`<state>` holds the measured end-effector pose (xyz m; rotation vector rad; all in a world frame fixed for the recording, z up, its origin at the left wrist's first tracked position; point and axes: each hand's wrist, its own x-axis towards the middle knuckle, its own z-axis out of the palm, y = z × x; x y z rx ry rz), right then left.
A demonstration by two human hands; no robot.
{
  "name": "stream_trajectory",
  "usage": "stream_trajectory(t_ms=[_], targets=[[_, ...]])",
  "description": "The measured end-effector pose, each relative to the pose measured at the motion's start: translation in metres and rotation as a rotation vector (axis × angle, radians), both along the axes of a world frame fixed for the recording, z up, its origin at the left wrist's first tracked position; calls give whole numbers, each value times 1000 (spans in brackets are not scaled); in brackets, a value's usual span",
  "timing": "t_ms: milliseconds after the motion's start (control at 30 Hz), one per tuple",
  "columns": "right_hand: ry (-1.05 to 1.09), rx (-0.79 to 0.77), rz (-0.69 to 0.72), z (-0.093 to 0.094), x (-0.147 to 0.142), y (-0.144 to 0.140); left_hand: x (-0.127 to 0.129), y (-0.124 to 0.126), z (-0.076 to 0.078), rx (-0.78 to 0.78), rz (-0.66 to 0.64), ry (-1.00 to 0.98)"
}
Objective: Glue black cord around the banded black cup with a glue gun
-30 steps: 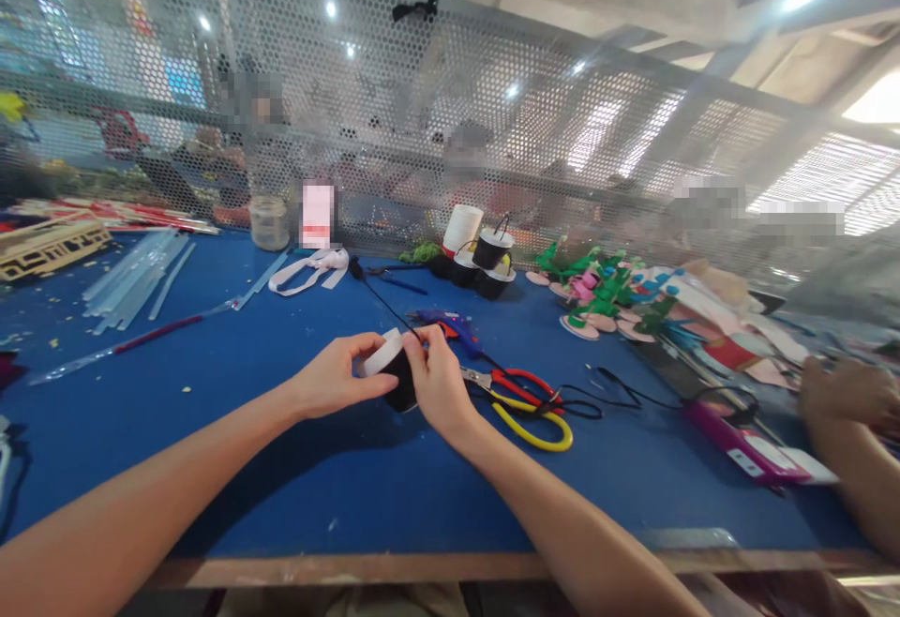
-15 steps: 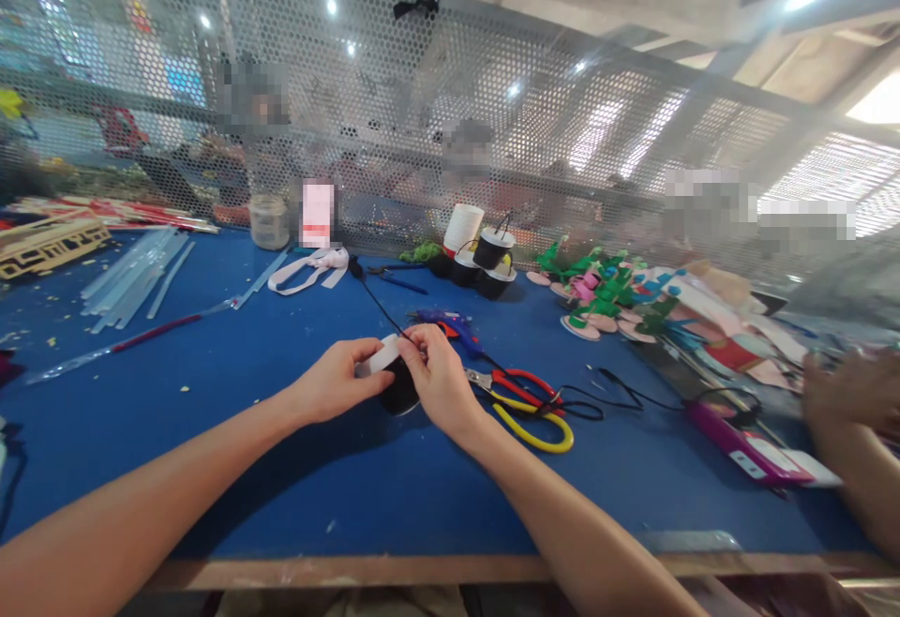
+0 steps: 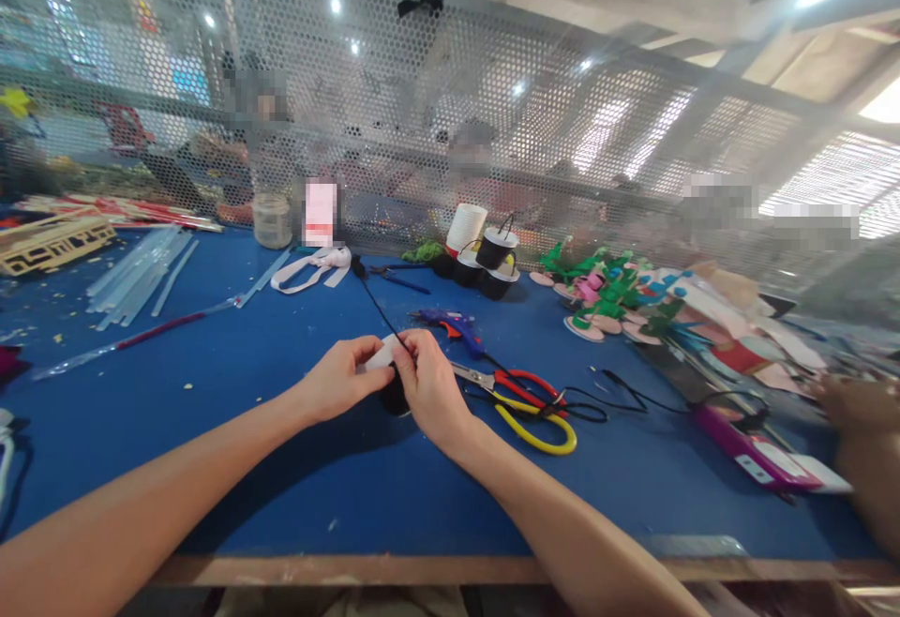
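My left hand (image 3: 337, 380) and my right hand (image 3: 430, 388) meet over a small black spool with a white rim (image 3: 389, 375) that rests on the blue table (image 3: 281, 467). Both hands grip the spool, the left on its white rim, the right covering most of its black body. A thin black cord (image 3: 372, 303) runs from the spool up and away toward the back. Just right of my right hand lie scissors with red and yellow handles (image 3: 527, 401).
Several black and white spools (image 3: 485, 256) stand at the back by the mesh screen (image 3: 450, 129). Green and pink craft pieces (image 3: 605, 293) lie back right, glue sticks (image 3: 137, 275) back left, a blue glue gun (image 3: 454, 326) behind my hands. Another person's hand (image 3: 862, 429) is at the right edge.
My hands have drawn closer over the spool, hiding more of its white rim. The other person's hand at the right has shifted lower.
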<state>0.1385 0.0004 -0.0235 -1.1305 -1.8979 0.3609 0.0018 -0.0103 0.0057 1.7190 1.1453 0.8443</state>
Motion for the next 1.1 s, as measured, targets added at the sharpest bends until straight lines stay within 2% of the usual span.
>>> stream_trajectory(t_ms=[100, 267, 467, 533, 667, 767, 867, 967, 1100], targets=[[-12, 21, 26, 0, -1, -1, 0, 1, 0, 20, 6, -7], [84, -38, 96, 6, 2, 0, -2, 2, 1, 67, 1, 54], [294, -323, 167, 25, 10, 16, -5, 3, -1, 77, -72, 62], [318, -355, 173, 33, 8, 27, -6, 3, -2, 90, -92, 45], [195, -291, 121, 53, -9, 55, -6, 3, -2, 82, -156, 41], [-104, -156, 66, 67, -27, 76, -5, 1, 0, 71, -195, 32], [-266, -108, 26, 75, -34, 88, -4, 1, 1, 71, -196, 7], [-285, -86, -99, 73, -19, 91, -4, 2, 0, 62, -166, 10], [-318, -117, -256, 58, 26, 88, -5, 3, -1, 56, -141, 24]])
